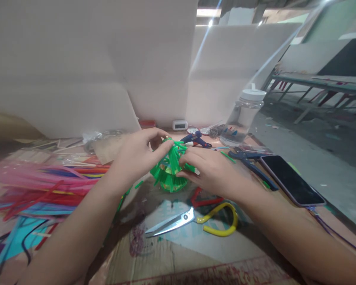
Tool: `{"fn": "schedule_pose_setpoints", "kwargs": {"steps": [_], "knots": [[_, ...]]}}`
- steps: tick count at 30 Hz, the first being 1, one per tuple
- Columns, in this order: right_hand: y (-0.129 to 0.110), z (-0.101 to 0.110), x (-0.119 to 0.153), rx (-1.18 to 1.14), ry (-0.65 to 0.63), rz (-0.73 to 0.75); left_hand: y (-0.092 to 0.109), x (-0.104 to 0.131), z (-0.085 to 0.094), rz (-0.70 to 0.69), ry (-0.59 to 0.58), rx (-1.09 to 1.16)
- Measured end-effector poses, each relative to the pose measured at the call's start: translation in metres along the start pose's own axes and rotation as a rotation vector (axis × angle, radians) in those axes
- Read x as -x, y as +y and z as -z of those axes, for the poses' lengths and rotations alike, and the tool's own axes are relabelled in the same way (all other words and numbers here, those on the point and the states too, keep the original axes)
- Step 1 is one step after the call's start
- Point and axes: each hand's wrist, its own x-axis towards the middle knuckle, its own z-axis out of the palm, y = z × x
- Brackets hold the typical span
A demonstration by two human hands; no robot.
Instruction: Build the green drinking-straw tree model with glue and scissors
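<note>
A small cone-shaped craft of bright green fuzzy stems, like pipe cleaners (172,183), stands upright on the table between my hands. My left hand (146,148) grips its top, thumb and fingers closed round the upper stems. From the right side, my right hand (203,168) pinches the green stems at mid-height, and its fingers hide part of the craft. Just in front lie scissors (184,219) with one yellow and one red handle, their blades pointing left. Behind the craft rests a dark blue tool (195,138), partly covered by my hands.
Pink, red and blue stems (47,184) are heaped at the left. On the right lie dark-handled pliers (255,166) and a phone (292,180). A clear bottle (243,116) and a small white digital display (180,125) stand at the back, before white boards (160,59).
</note>
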Motion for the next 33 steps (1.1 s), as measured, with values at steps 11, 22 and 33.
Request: {"fn": "schedule_pose_setpoints", "kwargs": {"steps": [11, 22, 33], "knots": [[-0.009, -0.003, -0.001, 0.029, 0.044, 0.005, 0.000, -0.001, 0.003, 0.000, -0.031, 0.069], [-0.010, -0.004, 0.000, 0.032, 0.070, 0.019, 0.000, 0.000, 0.002, -0.025, -0.024, 0.014], [-0.001, 0.023, 0.026, -0.334, -0.031, -0.223, -0.002, 0.000, 0.001, -0.015, -0.042, 0.050]]}}
